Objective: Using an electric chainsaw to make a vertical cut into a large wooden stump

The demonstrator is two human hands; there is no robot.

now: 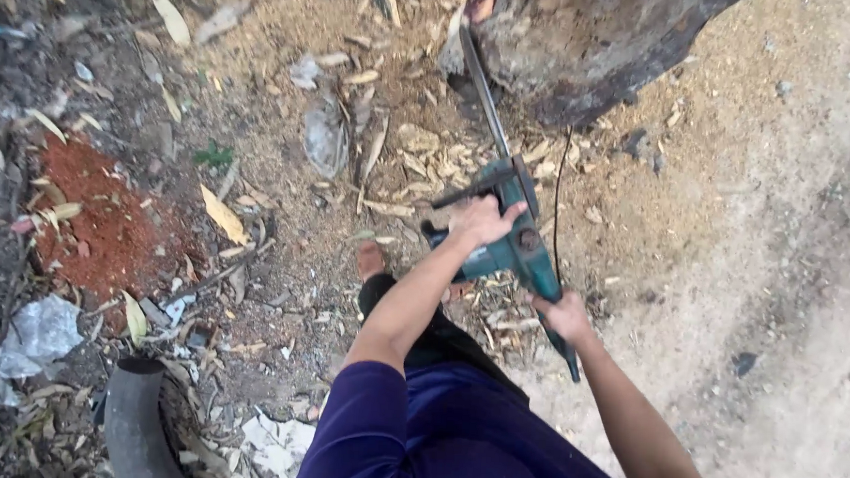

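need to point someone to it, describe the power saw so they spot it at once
Start at the big dark tree trunk at top. The teal chainsaw has its bar in it, gripped by the left hand and right hand. It is the only teal machine among brown chips.

The log [590, 44] blocks the way ahead; the saw's bar [486, 92] runs into its near left edge, so nothing passes between bar and wood there. Right of the log the ground [784, 238] is bare dirt and sawdust, open for a hand. Left of the log lie wood chips [419, 161], dry leaves [223, 214] and a red mound [97, 217]. Well below the log, at lower left, a dark curved pipe [134, 427] stands in the way. A thin black cord [556, 193] hangs just below the log.
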